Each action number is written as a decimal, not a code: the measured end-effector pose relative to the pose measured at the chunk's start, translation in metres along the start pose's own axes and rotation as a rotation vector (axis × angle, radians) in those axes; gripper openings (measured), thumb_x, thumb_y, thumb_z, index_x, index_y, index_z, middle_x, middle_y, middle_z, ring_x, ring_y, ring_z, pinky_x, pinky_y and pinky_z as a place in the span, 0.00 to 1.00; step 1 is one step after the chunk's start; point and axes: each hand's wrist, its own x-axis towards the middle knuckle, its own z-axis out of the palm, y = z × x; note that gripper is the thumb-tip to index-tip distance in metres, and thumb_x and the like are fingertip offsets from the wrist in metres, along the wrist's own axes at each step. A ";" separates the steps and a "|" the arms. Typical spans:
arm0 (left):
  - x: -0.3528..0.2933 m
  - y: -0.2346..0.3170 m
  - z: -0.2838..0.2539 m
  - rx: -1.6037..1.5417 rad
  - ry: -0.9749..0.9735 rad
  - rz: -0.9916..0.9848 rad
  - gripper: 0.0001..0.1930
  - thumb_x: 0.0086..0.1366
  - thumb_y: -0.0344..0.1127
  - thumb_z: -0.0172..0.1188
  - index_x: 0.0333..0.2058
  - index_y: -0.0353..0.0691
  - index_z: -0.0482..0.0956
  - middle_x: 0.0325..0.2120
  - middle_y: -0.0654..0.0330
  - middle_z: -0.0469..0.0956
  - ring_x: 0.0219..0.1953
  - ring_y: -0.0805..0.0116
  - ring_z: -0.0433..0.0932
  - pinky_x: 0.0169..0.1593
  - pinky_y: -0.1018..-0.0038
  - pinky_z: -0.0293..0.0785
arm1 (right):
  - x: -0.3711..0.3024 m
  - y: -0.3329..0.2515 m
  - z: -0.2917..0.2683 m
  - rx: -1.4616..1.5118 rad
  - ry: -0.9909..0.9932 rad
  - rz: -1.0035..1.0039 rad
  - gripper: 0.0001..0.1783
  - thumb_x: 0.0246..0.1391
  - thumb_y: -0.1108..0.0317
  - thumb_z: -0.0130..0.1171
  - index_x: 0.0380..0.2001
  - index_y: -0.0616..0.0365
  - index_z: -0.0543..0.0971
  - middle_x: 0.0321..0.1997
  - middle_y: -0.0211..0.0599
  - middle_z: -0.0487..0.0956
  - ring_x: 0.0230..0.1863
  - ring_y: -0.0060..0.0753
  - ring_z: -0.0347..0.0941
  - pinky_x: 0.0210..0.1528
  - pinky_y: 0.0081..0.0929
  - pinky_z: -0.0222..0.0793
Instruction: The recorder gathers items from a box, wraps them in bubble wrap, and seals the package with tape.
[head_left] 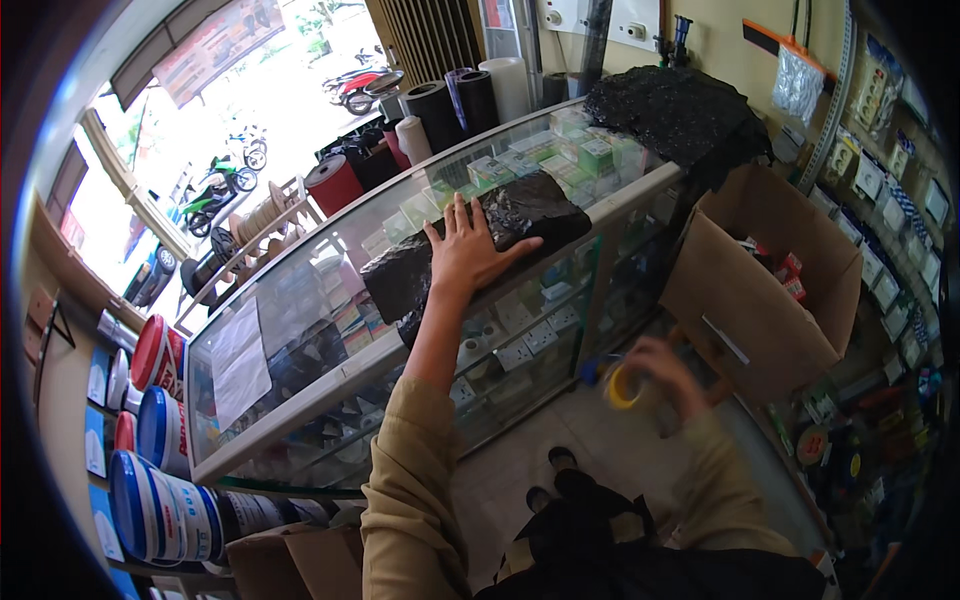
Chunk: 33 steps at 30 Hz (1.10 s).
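A long parcel wrapped in shiny black plastic (535, 208) lies slantwise on the glass display counter (330, 378). My left hand (466, 250) presses flat on top of the parcel with its fingers spread. Off to the right and lower, in front of the counter, my right hand (660, 375) holds a yellow roll of tape (622, 388), with a blue part (589, 372) at its left side. Motion blurs this hand and the roll, so the exact grip is hard to see.
Crumpled black plastic (680, 115) covers the counter's far right end. An open cardboard box (755, 300) stands at my right, beside a wall of hanging packages. Rolls of sheeting (430, 108) line the counter's far side. Paint buckets (165, 505) sit at the left.
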 end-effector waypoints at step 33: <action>-0.020 -0.018 -0.024 0.064 -0.137 0.249 0.59 0.34 0.40 0.75 0.62 0.30 0.47 0.65 0.45 0.44 0.68 0.49 0.43 0.64 0.47 0.50 | 0.078 -0.151 0.102 0.385 -0.166 -0.260 0.18 0.45 0.66 0.67 0.41 0.62 0.79 0.35 0.35 0.81 0.35 0.20 0.74 0.39 0.22 0.67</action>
